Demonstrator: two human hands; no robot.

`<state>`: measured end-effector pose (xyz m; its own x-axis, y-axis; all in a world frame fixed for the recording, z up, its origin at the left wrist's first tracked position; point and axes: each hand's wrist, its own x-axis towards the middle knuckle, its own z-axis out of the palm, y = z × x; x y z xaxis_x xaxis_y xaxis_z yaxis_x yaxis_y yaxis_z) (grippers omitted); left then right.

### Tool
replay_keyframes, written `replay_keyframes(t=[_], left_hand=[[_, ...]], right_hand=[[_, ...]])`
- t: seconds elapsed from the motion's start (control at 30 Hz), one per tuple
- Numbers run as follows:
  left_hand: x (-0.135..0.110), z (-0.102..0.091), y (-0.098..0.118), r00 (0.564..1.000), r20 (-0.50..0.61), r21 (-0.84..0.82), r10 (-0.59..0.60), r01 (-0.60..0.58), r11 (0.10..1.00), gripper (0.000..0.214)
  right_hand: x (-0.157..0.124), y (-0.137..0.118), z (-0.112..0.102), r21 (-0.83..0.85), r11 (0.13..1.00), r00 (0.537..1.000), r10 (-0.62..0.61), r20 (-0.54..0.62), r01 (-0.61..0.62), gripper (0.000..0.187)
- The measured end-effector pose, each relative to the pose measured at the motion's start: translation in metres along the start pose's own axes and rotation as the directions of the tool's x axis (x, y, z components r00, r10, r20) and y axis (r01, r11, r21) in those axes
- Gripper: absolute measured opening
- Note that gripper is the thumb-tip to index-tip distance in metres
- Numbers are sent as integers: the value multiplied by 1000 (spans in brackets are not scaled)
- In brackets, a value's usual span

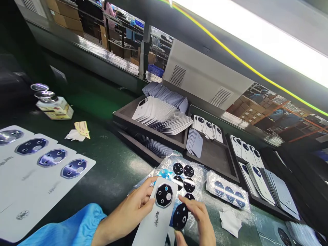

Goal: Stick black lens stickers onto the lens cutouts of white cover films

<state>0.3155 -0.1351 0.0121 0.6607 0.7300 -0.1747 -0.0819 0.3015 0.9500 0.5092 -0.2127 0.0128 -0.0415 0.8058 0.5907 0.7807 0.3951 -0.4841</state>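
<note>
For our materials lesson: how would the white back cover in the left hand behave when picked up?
Likely stiff and light: the back cover looks flat though the left hand grips only one edge. Its smooth face may be slippery.

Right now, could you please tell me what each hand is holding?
Left hand: closed on the white back cover.
Right hand: fingertips pinching a black lens piece.

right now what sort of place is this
Likely a phone factory assembly bench: trays hold stacked white back covers, a plastic sheet carries black camera rings, and the left hand holds a back cover while the right hand holds a camera ring.
</note>
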Motion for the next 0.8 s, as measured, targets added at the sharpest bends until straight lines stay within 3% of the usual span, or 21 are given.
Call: replay_keyframes(t=[0.27, 0.47, 0.8], left_hand=[[1, -1, -1, 1000, 19, -19, -11, 11, 1000, 59], [1, 0, 1, 999, 3, 11, -43, 43, 999, 62], [2, -1, -4, 999, 24, -35, -35, 36, 999, 61]], right_hand=[[21, 3, -18, -241, 969, 997, 69, 43, -57, 31], [25, 8, -19, -298, 954, 996, 58, 66, -36, 31], [31, 5, -18, -297, 953, 974, 5, 225, 64, 36]])
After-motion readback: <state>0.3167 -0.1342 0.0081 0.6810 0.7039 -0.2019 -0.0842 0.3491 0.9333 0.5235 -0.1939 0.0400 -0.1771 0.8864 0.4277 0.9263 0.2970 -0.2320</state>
